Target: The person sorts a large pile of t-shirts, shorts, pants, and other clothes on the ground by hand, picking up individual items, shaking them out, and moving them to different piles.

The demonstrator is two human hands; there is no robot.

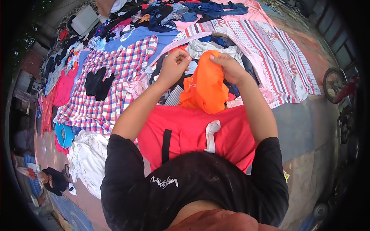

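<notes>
My right hand [227, 66] grips the top edge of an orange cloth garment [207, 86], thumb on the near side. The garment hangs in folds, and a small pale print shows on its left part. To its left, my left hand [175, 64] is closed with the fingers curled and pinched. Whether anything is in that pinch I cannot make out. Beneath both hands lies a heap of mixed clothes [173, 95], ringed by a pink-edged cloth. Red fabric [189, 123] covers my lap, with a black strip [166, 146] and a white strip [212, 135] on it.
A checked cloth [127, 61] spreads to the left, with black items [99, 84] on it. A striped patterned cloth [266, 50] lies to the right. White clothes [88, 158] are piled at lower left. A person [54, 181] sits further left; a bicycle wheel [333, 84] stands at right.
</notes>
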